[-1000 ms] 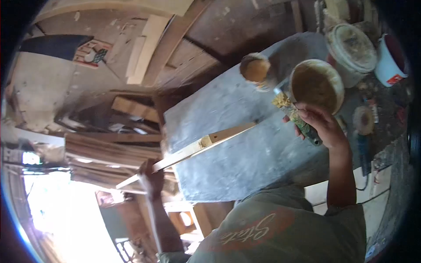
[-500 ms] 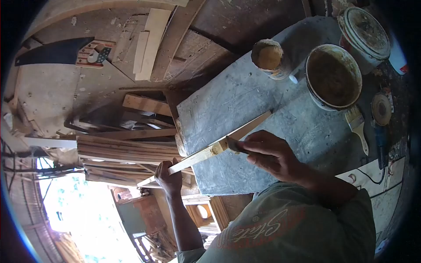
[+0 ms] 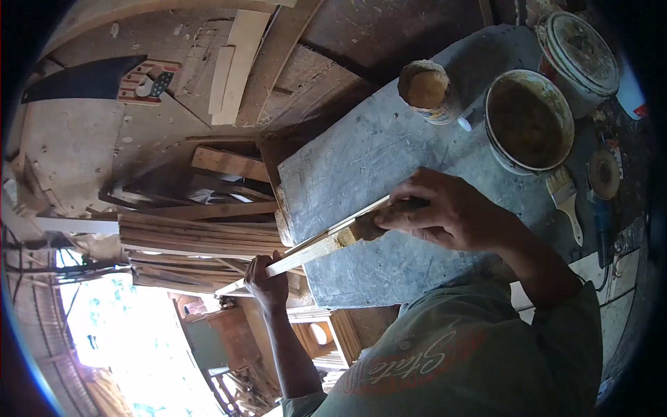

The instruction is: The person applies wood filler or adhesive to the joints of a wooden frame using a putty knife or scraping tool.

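Note:
My left hand (image 3: 266, 279) is wrapped round a long, pale wooden strip (image 3: 312, 251), held at a slant across the left part of the grey worktop. A yellowish patch of paste (image 3: 344, 238) shows on the strip's upper face. Close by that patch, my right hand (image 3: 445, 208) pinches a small, dark, flat piece like a putty knife (image 3: 368, 226); its exact kind is hard to make out. This piece meets the strip near the strip's right end. My fingers hide part of it, and the strip's far end is partly covered.
On the grey worktop (image 3: 347, 160) stand an open can (image 3: 425, 87), a bucket of brown paste (image 3: 528, 121) and a lidded bucket (image 3: 582, 52). A paintbrush (image 3: 566, 201) and an angle grinder (image 3: 603, 201) lie at the right. Stacked boards (image 3: 194, 236) and a handsaw (image 3: 97, 80) are leftward.
My right hand has moved up and slightly right, turning palm down over the strip with the dark piece in its fingers. My left hand keeps its grip in nearly the same place.

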{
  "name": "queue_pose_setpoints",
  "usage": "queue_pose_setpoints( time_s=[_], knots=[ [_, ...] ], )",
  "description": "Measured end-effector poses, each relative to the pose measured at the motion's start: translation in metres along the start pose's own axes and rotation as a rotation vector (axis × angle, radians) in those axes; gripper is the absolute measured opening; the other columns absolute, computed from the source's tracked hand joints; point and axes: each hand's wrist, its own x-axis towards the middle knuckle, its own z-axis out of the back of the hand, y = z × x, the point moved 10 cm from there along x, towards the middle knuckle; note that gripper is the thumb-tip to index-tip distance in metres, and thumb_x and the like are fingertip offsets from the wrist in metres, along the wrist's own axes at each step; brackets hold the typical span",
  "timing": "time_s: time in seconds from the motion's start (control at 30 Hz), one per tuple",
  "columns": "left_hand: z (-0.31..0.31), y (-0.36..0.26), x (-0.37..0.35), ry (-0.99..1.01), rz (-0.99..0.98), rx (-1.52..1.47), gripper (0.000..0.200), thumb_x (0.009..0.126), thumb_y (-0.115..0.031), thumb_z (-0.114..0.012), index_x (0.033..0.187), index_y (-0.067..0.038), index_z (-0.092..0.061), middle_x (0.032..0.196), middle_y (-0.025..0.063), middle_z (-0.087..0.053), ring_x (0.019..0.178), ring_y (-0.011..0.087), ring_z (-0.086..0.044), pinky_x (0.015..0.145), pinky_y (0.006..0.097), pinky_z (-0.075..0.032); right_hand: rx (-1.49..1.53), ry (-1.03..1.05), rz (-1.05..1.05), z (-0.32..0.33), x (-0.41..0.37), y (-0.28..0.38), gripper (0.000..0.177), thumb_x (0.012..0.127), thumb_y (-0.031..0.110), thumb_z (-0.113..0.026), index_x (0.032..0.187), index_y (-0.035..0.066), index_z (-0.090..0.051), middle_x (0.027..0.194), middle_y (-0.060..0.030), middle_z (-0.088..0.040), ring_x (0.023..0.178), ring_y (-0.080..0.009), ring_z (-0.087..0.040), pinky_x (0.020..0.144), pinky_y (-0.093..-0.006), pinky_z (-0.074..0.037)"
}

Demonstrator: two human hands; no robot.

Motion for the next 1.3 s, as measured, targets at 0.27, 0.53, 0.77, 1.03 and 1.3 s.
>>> queue_pose_setpoints(
  time_s=[0.27, 0.53, 0.77, 1.03, 1.3],
  knots=[
    [0.0, -0.003, 0.004, -0.014, -0.029, 0.003, 0.025, 0.079, -0.011, -0.074, 0.067, -0.006, -0.053, 0.06, 0.0104, -0.052, 0.055, 0.0304, -0.052, 0.055, 0.0414, -0.04, 0.249, -0.19, -0.184, 0.003, -0.028, -0.024, 0.036, 0.084, 0.008, -0.073, 0.119, 0.009, -0.065, 0.103, -0.0084, -0.064, 0.092, -0.0204, -0.063, 0.078, -0.0351, -0.055],
    [-0.001, 0.001, 0.002, -0.012, -0.014, 0.022, 0.026, 0.08, -0.012, -0.074, 0.066, -0.006, -0.052, 0.06, 0.0101, -0.052, 0.055, 0.0304, -0.053, 0.055, 0.0412, -0.04, 0.576, -0.397, -0.366, -0.034, -0.029, -0.002, 0.039, 0.082, 0.007, -0.076, 0.118, 0.0, -0.062, 0.096, -0.0106, -0.064, 0.081, -0.0141, -0.067, 0.068, -0.0265, -0.057],
    [-0.002, 0.003, 0.001, -0.017, -0.021, 0.022, 0.028, 0.079, -0.012, -0.075, 0.066, -0.006, -0.051, 0.06, 0.0101, -0.051, 0.055, 0.0304, -0.052, 0.055, 0.0411, -0.04, 0.225, -0.439, -0.253, -0.031, -0.029, 0.003, 0.044, 0.078, 0.008, -0.079, 0.118, 0.005, -0.062, 0.091, -0.0124, -0.064, 0.076, -0.0203, -0.069, 0.061, -0.0313, -0.056],
    [0.0, 0.001, 0.002, -0.028, -0.025, -0.004, 0.028, 0.079, -0.011, -0.075, 0.066, -0.006, -0.051, 0.06, 0.0104, -0.051, 0.054, 0.0305, -0.052, 0.054, 0.0412, -0.04, 0.322, -0.291, -0.222, -0.013, -0.028, 0.005, 0.038, 0.079, 0.004, -0.076, 0.116, 0.006, -0.065, 0.095, -0.0121, -0.064, 0.08, -0.022, -0.066, 0.066, -0.0332, -0.054],
    [0.0, -0.003, 0.003, -0.009, -0.032, 0.008, 0.028, 0.08, -0.012, -0.074, 0.066, -0.006, -0.051, 0.059, 0.0109, -0.051, 0.054, 0.0312, -0.051, 0.054, 0.0416, -0.039, 0.106, 0.007, -0.142, 0.005, -0.009, 0.001, 0.035, 0.079, 0.002, -0.073, 0.113, 0.01, -0.069, 0.1, -0.0094, -0.065, 0.083, -0.022, -0.067, 0.067, -0.0336, -0.057]
  ],
)
